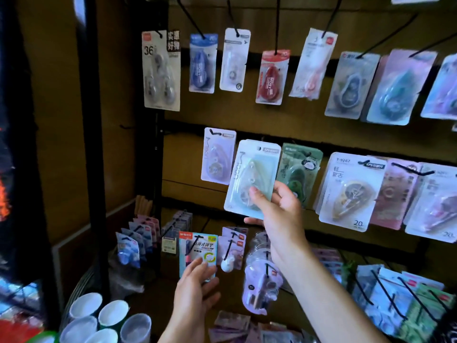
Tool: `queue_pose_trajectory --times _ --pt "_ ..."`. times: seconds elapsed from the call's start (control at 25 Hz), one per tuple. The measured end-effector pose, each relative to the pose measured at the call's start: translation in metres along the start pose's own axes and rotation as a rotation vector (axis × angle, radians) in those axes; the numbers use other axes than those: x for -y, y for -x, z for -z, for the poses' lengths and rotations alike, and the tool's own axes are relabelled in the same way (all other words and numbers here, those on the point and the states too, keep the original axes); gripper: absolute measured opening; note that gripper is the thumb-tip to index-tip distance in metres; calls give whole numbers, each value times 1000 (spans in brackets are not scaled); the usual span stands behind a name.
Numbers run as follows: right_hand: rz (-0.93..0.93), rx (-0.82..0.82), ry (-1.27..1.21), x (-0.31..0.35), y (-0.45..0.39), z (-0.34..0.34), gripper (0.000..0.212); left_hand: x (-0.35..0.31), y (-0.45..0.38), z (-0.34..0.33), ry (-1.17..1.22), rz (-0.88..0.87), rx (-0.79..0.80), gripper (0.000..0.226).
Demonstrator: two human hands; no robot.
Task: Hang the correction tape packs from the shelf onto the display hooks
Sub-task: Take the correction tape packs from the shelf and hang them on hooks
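The right hand (279,209) holds the pale green correction tape pack (252,177) by its lower end: the thumb lies across the front of the blister near the bottom, and the other fingers (253,221) curl behind and under the lower edge. From that grip the pack rises up and slightly to the right, its long axis close to upright, so the hang hole at the top sits at the far end from the fingers. The pack is raised in front of the middle row of the display, between the lilac pack (217,157) already hanging to its left and the dark green pack (300,169) to its right. Whether its hole is on a hook yet cannot be told; no hook tip shows through the top. Judging by this, the coming move turns on bringing that top hole level with a hook and pushing the pack back toward the board.

The left hand (197,285) is lower and nearer the person, fingers loosely spread and holding nothing, just in front of a blue and yellow pack (197,251) on the bottom row. The right hand is clearly the nearer one to the middle hooks.

Below, on the shelf, loose packs (235,328) lie in a heap. At lower left stand several white cups (99,320); their contents cannot be seen.
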State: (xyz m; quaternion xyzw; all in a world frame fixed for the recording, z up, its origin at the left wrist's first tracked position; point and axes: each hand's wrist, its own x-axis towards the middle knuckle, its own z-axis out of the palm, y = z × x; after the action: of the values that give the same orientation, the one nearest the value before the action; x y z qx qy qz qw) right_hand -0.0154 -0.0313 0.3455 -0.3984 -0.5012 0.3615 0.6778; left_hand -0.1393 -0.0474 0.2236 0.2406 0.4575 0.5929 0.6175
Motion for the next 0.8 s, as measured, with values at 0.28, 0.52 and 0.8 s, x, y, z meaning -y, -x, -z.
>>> queue_pose_trajectory --times 0.28,0.52,0.8 --pt "-8 -128 -18 -5 -4 -7 14 -3 2 0 -30 -13 22 28" --pt "-74 -187 82 -3 -20 -7 19 0 8 2 -54 -15 35 29" --pt "-473 -243 -142 -3 -51 -10 20 1 11 9 -19 60 52 28"
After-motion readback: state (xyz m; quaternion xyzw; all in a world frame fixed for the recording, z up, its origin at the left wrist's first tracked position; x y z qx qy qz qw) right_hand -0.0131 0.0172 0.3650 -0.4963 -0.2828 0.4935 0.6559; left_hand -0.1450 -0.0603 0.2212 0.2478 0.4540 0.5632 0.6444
